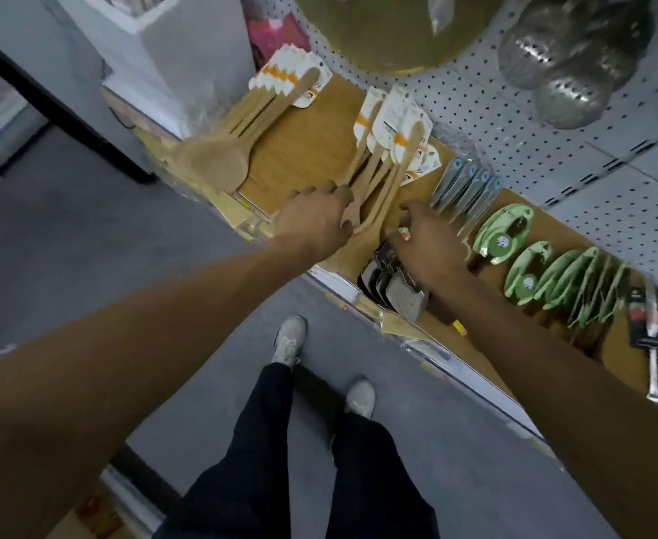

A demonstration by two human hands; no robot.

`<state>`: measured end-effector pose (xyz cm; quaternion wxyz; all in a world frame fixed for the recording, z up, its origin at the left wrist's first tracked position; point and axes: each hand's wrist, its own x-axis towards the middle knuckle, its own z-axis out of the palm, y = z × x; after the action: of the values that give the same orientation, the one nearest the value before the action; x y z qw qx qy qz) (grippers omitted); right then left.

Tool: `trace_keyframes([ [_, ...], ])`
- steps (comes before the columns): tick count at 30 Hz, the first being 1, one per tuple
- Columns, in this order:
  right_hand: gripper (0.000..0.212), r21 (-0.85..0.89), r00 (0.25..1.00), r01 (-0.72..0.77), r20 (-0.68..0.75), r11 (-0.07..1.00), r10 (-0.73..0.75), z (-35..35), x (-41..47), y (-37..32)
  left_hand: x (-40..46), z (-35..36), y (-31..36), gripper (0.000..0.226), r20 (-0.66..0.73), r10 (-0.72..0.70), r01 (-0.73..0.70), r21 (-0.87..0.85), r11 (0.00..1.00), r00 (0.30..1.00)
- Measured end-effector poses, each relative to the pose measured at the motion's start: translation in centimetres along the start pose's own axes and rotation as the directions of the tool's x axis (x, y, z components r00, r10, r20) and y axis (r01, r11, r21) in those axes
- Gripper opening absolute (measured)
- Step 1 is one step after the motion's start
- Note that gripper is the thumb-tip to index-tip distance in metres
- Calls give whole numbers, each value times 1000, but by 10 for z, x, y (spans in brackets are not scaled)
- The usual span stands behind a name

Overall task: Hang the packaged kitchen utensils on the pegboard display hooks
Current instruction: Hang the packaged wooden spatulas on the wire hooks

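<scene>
Fingers of the left hand [315, 221] curl on hanging wooden spatulas [374, 180]; right hand [422, 243] fingers, curled, pinch a small packet [404, 233].

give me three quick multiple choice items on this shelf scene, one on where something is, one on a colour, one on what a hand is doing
1. Where do the green packaged utensils hang relative to the wooden spatulas?
A. to their left
B. to their right
C. directly above them

2. What colour are the shoes on the floor?
A. red
B. black
C. pale grey-white

3. What is the left hand doing?
A. gripping the lower ends of the wooden spatulas
B. hanging idle at the person's side
C. resting flat on the floor

Answers:
1 B, the green packs sit further right along the pegboard.
2 C, both shoes show light grey-white below dark trousers.
3 A, its fingers curl around the spatula handles, while the right hand reaches among the dark packs.
</scene>
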<state>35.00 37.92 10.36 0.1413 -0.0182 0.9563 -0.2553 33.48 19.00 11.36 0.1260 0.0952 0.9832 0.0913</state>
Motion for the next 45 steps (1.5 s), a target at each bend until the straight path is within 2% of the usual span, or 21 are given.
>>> trace_keyframes([
  [6,39,244,964,-242,-49,939,261,48,84,22,90,44,-22,41,30,-30,32,-76,997,999],
  [9,41,307,930,-331,-56,892,364,64,118,37,130,66,-22,40,-12,-36,35,-99,994,999],
  [15,33,263,919,-359,-69,895,389,84,160,52,181,95,-18,44,-48,-1,0,-18,1000,999],
  [18,23,326,916,-371,-24,869,400,88,172,56,190,98,-18,44,-38,10,-10,12,1000,999],
  [22,20,464,886,-437,77,771,456,85,178,54,193,94,-23,43,-14,22,-23,-65,998,1000],
  [27,20,595,882,-411,67,691,467,76,172,39,192,84,-43,39,4,-20,20,-203,979,1000],
  [30,21,705,881,-380,77,599,468,67,164,24,183,71,-52,39,-18,-18,12,-288,958,1000],
  [33,6,774,892,-358,119,522,435,61,152,10,169,57,-52,39,-27,-34,22,-353,935,999],
  [35,21,795,891,-368,154,482,426,57,142,2,154,49,-52,37,-35,-56,38,-398,917,998],
  [37,27,815,900,-364,184,451,396,53,128,-6,134,42,-52,34,-57,-77,44,-444,895,995],
  [41,33,820,925,-349,225,453,305,39,94,-20,89,25,-51,29,-97,-118,52,-509,859,988],
  [45,32,807,957,-288,221,515,189,19,51,-34,34,1,-50,25,-84,-199,97,-652,752,976],
])
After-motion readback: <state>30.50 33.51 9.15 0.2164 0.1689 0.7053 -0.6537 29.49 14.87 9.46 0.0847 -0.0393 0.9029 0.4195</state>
